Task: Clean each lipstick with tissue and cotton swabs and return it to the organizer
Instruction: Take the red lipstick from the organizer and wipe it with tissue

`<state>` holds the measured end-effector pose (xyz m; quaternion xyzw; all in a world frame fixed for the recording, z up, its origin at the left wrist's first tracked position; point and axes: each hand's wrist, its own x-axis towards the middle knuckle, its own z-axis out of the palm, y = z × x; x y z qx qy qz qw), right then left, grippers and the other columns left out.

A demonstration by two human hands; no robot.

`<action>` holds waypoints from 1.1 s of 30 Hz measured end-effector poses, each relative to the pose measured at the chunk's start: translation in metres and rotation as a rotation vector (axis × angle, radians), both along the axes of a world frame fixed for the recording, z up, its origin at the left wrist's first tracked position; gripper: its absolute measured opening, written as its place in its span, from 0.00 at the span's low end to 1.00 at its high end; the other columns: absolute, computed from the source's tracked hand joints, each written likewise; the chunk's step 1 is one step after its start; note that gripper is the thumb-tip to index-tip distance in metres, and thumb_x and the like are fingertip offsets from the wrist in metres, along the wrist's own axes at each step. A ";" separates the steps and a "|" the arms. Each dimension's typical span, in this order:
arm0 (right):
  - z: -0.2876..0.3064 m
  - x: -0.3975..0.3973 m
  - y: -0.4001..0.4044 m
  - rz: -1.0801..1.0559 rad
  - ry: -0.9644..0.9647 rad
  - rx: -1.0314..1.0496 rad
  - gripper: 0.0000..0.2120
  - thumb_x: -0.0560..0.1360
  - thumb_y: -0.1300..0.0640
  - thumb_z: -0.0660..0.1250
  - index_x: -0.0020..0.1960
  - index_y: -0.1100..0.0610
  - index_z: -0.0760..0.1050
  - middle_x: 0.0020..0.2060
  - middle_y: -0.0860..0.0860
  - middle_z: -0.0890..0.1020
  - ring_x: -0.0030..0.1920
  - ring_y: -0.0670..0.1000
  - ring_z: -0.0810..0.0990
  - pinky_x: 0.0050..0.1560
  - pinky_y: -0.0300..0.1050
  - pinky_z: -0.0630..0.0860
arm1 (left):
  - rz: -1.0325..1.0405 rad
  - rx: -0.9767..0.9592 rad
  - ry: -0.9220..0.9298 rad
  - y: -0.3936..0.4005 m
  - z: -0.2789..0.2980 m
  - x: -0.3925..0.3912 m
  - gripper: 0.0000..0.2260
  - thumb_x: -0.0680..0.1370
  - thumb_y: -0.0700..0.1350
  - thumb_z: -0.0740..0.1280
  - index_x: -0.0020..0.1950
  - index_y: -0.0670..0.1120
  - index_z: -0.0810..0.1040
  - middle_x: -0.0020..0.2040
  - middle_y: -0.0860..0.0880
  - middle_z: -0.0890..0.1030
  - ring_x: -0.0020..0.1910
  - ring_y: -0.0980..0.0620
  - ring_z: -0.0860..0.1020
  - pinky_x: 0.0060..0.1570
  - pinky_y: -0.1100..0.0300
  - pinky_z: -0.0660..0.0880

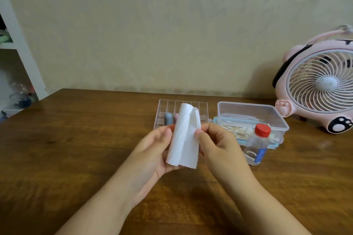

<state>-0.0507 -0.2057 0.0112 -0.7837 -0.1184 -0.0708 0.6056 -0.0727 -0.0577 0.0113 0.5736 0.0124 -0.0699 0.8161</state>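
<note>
Two hands over wooden bench (76, 149). L hand (150, 150) cradles folded white tissue (184, 139), fingers curled round its left edge; R hand (215, 145) pinches right edge. Behind tissue: clear organizer (164, 108) w/ grey and pink lipsticks (168, 117) inside. Further right: cotton swabs (236, 129) in clear box, red-capped bottle (257, 147), pink fan (321, 86).

A clear plastic compartmented organizer (183, 114) stood on the brown wooden tabletop (76, 149), near the wall behind. Right of it sat a clear lidded box of cotton swabs (250, 120); a small clear bottle with a red cap (257, 145) stood before that box. A pink round desk fan (317, 89) stood farther right. A folded white tissue (184, 139), between both hands, hung before the organizer.
</note>
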 end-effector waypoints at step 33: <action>0.000 0.025 -0.041 -0.378 -0.064 -0.274 0.10 0.79 0.51 0.59 0.55 0.54 0.75 0.46 0.50 0.79 0.45 0.47 0.77 0.33 0.37 0.72 | 0.419 1.559 -0.165 0.045 -0.052 0.050 0.24 0.79 0.42 0.59 0.75 0.41 0.59 0.66 0.45 0.69 0.65 0.46 0.65 0.64 0.57 0.63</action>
